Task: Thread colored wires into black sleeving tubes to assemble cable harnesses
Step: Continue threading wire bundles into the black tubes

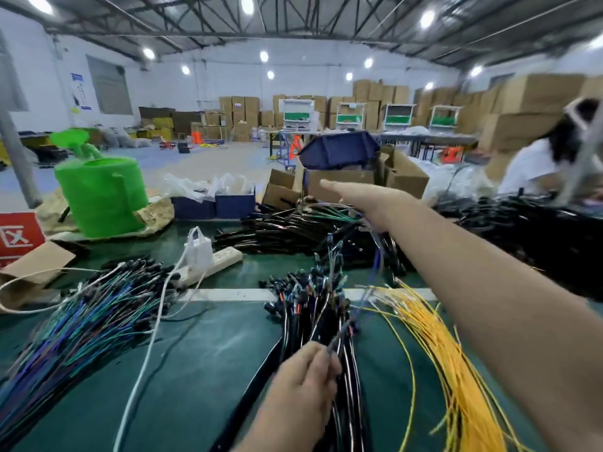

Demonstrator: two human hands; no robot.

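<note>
On the green tabletop [202,353], left of the yellow wires [456,353], my left hand [303,383] pinches limp sleeving [339,336] near its tip; my right hand's [355,194] grip is unclear.

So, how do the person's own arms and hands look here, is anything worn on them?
Both are bare. The right arm shows no sleeve up to the picture's edge, and the right hand has no glove. The left hand is ungloved too, with its wrist bare; no watch or bracelet shows. The picture is too blurred to tell about rings.
</note>
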